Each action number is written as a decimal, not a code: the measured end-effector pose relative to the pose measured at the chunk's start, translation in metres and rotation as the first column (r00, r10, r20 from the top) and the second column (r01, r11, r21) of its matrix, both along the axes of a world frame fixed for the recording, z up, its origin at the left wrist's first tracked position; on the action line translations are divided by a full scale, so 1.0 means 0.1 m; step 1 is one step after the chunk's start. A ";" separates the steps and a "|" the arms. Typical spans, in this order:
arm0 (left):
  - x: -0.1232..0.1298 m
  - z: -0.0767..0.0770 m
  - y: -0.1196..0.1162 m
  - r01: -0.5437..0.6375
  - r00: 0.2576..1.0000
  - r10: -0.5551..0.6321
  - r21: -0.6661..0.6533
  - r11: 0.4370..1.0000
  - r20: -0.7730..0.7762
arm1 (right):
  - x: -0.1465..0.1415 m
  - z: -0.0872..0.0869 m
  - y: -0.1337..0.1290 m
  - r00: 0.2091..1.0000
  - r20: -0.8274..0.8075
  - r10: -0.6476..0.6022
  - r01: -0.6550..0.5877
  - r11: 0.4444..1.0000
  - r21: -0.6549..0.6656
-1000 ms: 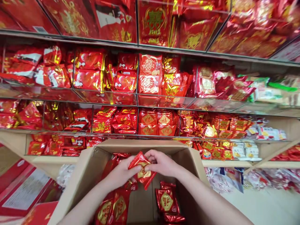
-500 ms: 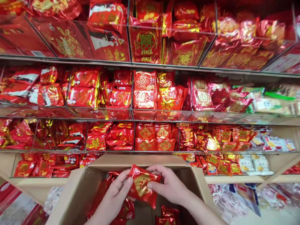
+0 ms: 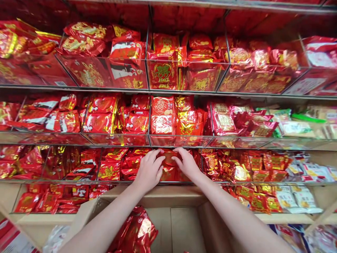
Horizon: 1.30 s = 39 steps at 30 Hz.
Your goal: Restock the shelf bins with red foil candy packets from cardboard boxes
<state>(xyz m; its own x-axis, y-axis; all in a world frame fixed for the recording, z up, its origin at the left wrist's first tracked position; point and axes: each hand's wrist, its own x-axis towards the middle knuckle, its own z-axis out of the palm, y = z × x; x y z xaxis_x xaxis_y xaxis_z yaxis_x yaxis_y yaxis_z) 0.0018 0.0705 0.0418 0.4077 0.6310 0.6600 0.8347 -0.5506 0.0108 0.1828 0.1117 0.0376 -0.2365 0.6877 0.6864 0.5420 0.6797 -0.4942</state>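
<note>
Both my hands are at the middle compartment of the third shelf down. My left hand [image 3: 149,169] grips the left end of a shiny red snack packet [image 3: 168,159], and my right hand [image 3: 187,165] has its right end. The packet lies flat between my fingers, over similar red packets [image 3: 168,174] stacked in that compartment. Below my forearms stands an open cardboard box [image 3: 155,192], with several red foil packets [image 3: 138,228] heaped on its left side.
Clear dividers and front strips [image 3: 184,140] bound the shelf compartments. Red and gold packets [image 3: 107,168] fill the neighbouring ones. White packets [image 3: 285,199] lie at lower right, and clear plastic bags [image 3: 56,239] sit low at the left.
My hands have moved up and forward from over the box to the third shelf, carrying the red packet. The view has tilted up, so the shelves appear lower.
</note>
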 end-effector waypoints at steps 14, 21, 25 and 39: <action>0.08 -0.13 0.09 -0.142 0.974 0.145 0.026 0.989 -0.174 | -0.04 -0.19 0.02 0.947 0.266 -0.178 0.163 0.984 0.077; 0.13 -0.17 0.10 -0.123 0.969 0.125 0.022 0.992 -0.213 | -0.03 -0.22 -0.12 0.940 0.222 -0.259 0.250 0.966 0.065; 0.14 -0.19 0.13 -0.103 0.961 0.097 -0.011 0.995 -0.258 | -0.04 -0.24 -0.09 0.939 0.260 -0.223 0.238 0.971 -0.029; 0.08 -0.17 0.03 -0.060 0.960 0.062 0.018 0.998 -0.274 | 0.08 -0.11 -0.77 0.961 0.263 -0.079 0.054 0.993 0.101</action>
